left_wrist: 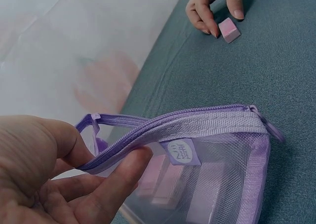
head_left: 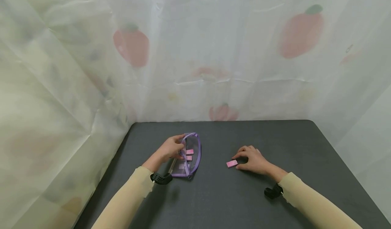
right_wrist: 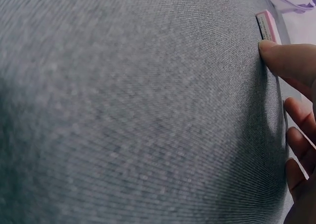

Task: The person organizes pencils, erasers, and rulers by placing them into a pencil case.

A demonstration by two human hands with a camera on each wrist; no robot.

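Observation:
My left hand [head_left: 169,149] pinches the zipper edge of a purple mesh pouch [head_left: 191,154] between thumb and fingers [left_wrist: 118,177], holding its mouth apart on the dark grey table [head_left: 275,137]. Pink blocks [head_left: 189,152] lie inside the pouch [left_wrist: 222,179]. To the right, my right hand [head_left: 253,159] rests on the table, its thumb and forefinger pinching a loose pink block [head_left: 232,163]. The left wrist view shows that block [left_wrist: 229,29] between the fingertips [left_wrist: 238,12]. In the right wrist view a fingertip [right_wrist: 281,56] touches the block's end [right_wrist: 268,26].
A white curtain with red fruit prints [head_left: 213,52] hangs behind the table and along its left side. The table's far edge meets the curtain. Bare grey table surface [right_wrist: 123,110] stretches between and around the two hands.

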